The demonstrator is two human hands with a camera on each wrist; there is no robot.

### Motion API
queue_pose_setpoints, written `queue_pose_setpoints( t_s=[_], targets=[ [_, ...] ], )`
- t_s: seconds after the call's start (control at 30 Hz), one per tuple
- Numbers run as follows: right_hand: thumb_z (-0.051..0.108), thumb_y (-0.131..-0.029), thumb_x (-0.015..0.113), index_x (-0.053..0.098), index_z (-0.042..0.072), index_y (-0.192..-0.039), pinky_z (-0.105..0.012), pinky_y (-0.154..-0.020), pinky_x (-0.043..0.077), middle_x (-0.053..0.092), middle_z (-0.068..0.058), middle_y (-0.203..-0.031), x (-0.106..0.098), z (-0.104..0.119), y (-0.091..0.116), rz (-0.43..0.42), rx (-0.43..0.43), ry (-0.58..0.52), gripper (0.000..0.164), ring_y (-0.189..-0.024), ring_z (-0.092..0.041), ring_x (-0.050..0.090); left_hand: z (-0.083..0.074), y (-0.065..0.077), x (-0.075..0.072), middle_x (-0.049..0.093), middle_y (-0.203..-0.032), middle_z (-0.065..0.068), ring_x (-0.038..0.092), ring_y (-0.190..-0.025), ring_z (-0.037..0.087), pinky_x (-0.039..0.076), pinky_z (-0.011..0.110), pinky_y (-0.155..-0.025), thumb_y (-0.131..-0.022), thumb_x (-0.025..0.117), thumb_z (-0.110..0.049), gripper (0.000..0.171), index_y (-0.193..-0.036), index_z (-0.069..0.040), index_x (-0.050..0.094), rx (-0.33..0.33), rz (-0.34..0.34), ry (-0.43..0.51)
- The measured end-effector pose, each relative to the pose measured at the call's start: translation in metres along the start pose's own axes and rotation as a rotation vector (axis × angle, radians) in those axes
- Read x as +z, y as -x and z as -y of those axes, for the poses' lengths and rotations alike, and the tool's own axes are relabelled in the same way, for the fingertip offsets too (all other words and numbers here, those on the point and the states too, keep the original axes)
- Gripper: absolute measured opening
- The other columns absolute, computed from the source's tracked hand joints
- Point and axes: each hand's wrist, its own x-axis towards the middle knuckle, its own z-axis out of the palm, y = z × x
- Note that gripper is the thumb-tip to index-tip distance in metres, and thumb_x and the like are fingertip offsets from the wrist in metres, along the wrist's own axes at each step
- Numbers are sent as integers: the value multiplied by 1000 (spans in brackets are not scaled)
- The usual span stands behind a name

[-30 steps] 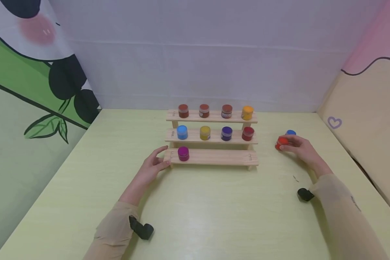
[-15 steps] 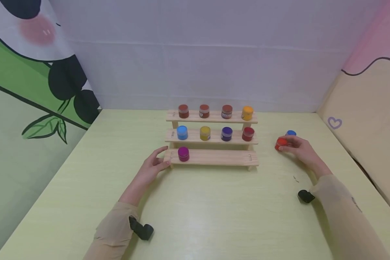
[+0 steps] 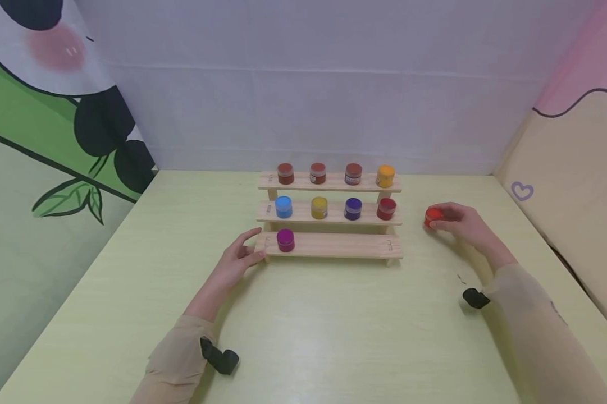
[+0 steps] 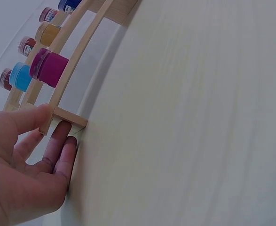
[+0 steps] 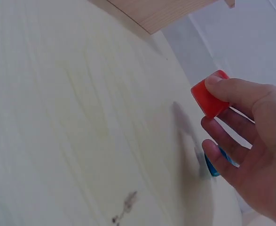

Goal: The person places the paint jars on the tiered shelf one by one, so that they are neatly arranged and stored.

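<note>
My right hand (image 3: 464, 223) pinches a red paint jar (image 5: 207, 100) between thumb and fingers, to the right of a three-tier wooden rack (image 3: 341, 244). In the right wrist view the jar is tilted and held clear of the tabletop. A blue jar (image 5: 211, 166) shows partly behind the fingers there; in the head view the hand hides it. At the rack's left end, my left hand (image 3: 231, 262) grips the lowest shelf, thumb on top and fingers around the end. A magenta jar (image 3: 285, 241) stands on that shelf's left part.
The middle tier bears a light blue jar (image 3: 283, 207), a yellow jar (image 3: 319, 208), a dark purple jar (image 3: 353, 209) and a dark red jar (image 3: 386, 209). Along the top are brownish-red jars and an orange jar (image 3: 386, 176). A fabric backdrop (image 3: 303, 112) rises behind the table.
The right hand has risen slightly and shifted left with the red jar, and now covers the blue jar in the head view. The left hand and the rack stay put.
</note>
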Motion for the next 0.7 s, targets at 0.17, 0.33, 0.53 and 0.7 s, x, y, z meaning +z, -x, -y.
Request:
queue_pose_setpoints(
  t_s=[0.17, 0.33, 0.53, 0.7],
  targets=[
    [42, -93, 67, 53, 11, -139, -24, -89, 45, 61, -14, -131, -3, 12, -1, -4, -3, 48, 57, -103, 0, 57, -1, 1, 0, 58, -132, 24, 56, -123, 34, 27, 63, -114, -101, 55, -23, 61, -156, -30, 28, -4, 2, 0],
    [42, -94, 65, 50, 10, -141, -23, -88, 46, 59, -17, -134, -6, 27, 0, -52, 4, 57, 59, -117, -26, 59, -2, 3, 0, 58, -130, 24, 56, -123, 34, 28, 63, -114, -101, 56, -23, 62, -156, -30, 28, -3, 3, 0],
    [49, -92, 65, 52, 15, -140, -23, -79, 49, 60, -15, -132, -6, 44, 4, -169, 7, 57, 61, -116, -26, 56, -3, 4, 0, 58, -129, 23, 57, -122, 34, 29, 63, -114, -101, 56, -24, 61, -155, -30, 29, -7, -3, -9],
    [52, -91, 64, 51, 16, -142, -19, -73, 48, 58, -14, -134, -4, 61, 7, -247, 2, 45, 64, -121, -30, 54, -4, 5, -1, 57, -132, 25, 57, -122, 35, 30, 63, -112, -101, 57, -25, 62, -155, -30, 29, -4, -4, -9]
  ],
)
